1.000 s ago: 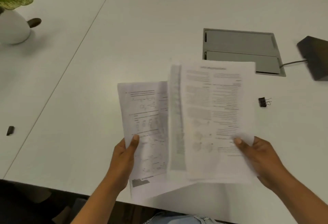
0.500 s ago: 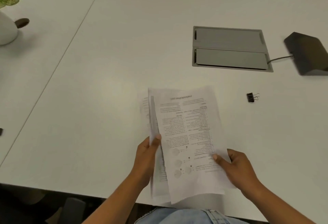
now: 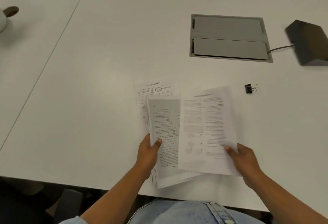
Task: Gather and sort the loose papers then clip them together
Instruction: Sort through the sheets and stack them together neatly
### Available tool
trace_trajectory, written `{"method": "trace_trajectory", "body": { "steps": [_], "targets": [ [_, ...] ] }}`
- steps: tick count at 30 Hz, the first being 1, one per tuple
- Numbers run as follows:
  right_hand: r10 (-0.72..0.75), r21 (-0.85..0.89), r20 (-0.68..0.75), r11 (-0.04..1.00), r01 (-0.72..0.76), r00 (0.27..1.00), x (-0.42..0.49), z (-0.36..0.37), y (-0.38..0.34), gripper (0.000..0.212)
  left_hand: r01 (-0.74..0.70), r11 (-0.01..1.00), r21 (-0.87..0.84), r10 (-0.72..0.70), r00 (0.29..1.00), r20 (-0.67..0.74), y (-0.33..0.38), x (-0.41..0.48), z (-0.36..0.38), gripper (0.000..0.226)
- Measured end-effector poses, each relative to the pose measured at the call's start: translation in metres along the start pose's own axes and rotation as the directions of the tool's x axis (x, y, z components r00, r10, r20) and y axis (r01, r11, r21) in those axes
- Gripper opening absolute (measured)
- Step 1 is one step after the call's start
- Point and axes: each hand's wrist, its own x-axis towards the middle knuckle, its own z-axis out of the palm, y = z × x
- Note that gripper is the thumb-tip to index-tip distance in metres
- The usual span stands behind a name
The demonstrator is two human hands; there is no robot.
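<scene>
Several printed white papers are fanned out over the near edge of the white table (image 3: 106, 99). My left hand (image 3: 148, 154) grips the left stack of papers (image 3: 164, 135) at its left edge, thumb on top. My right hand (image 3: 245, 165) holds a two-column printed sheet (image 3: 207, 128) by its lower right edge, spread to the right of the stack. One more sheet with a magnifier picture (image 3: 156, 88) sticks out behind the stack. A black binder clip (image 3: 249, 88) lies on the table, right of the papers, untouched.
A grey flip-lid cable box (image 3: 229, 37) is set into the table behind the papers. A dark wedge-shaped device (image 3: 308, 43) with a cable sits at the far right. A white plant pot (image 3: 2, 20) stands at the far left. My denim lap shows below the table edge.
The papers were held together half a second ago; now my right hand has pulled the top sheet out to the right, uncovering the pages in my left hand.
</scene>
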Motion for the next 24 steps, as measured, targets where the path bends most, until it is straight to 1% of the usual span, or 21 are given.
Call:
{"method": "trace_trajectory", "body": {
  "steps": [3,6,9,12,14,16,17,18,19,20,21,22,23,24],
  "targets": [
    [0.024,0.130,-0.071,0.991,-0.015,0.997,-0.001,-0.026,-0.004,0.005,-0.009,1.000,-0.024,0.009,1.000,-0.006,-0.002,0.003,-0.002,0.034],
    [0.018,0.190,-0.056,0.982,-0.007,0.998,-0.006,-0.045,-0.015,0.012,-0.018,0.999,-0.027,0.019,1.000,0.011,-0.001,0.004,-0.002,0.032],
    [-0.053,0.190,0.013,0.981,0.049,0.999,-0.012,-0.048,-0.029,0.021,-0.023,0.998,-0.055,0.025,0.999,0.041,0.000,0.003,-0.004,0.034],
    [-0.115,0.186,0.123,0.978,0.091,0.986,-0.014,-0.037,-0.042,0.023,-0.047,0.994,-0.097,0.057,0.993,0.104,0.006,0.002,-0.006,0.034],
    [-0.129,0.165,0.192,0.981,0.098,0.973,-0.014,-0.024,-0.047,0.035,-0.057,0.988,-0.144,0.079,0.985,0.150,0.013,-0.002,-0.005,0.033],
    [-0.094,0.110,0.255,0.992,0.068,0.962,-0.011,-0.010,-0.047,0.053,-0.061,0.981,-0.184,0.096,0.977,0.188,0.019,-0.007,-0.004,0.037],
    [-0.064,0.055,0.289,0.997,0.050,0.955,-0.010,-0.003,-0.046,0.057,-0.067,0.978,-0.197,0.109,0.972,0.209,0.021,-0.010,-0.003,0.041],
    [-0.013,0.000,0.327,1.000,0.014,0.945,-0.010,0.003,-0.045,0.061,-0.069,0.975,-0.211,0.119,0.965,0.234,0.023,-0.012,-0.002,0.044],
    [0.054,-0.017,0.375,0.999,-0.052,0.926,-0.009,0.008,-0.043,0.065,-0.065,0.972,-0.227,0.124,0.958,0.259,0.025,-0.015,-0.001,0.045],
    [0.127,0.008,0.431,0.989,-0.145,0.893,-0.008,0.012,-0.041,0.065,-0.054,0.969,-0.240,0.123,0.952,0.281,0.026,-0.018,0.000,0.045],
    [0.189,0.050,0.482,0.969,-0.242,0.855,-0.009,0.015,-0.041,0.059,-0.043,0.967,-0.250,0.121,0.945,0.304,0.026,-0.020,0.001,0.045],
    [0.223,0.084,0.520,0.948,-0.309,0.824,-0.012,0.017,-0.042,0.051,-0.033,0.968,-0.249,0.112,0.944,0.310,0.026,-0.021,0.001,0.044],
    [0.226,0.103,0.533,0.939,-0.328,0.815,-0.015,0.019,-0.043,0.044,-0.023,0.971,-0.238,0.098,0.946,0.308,0.026,-0.022,0.002,0.043],
    [0.212,0.117,0.522,0.942,-0.316,0.826,-0.017,0.020,-0.044,0.040,-0.014,0.974,-0.225,0.083,0.950,0.300,0.027,-0.023,0.002,0.040]
  ]
}}
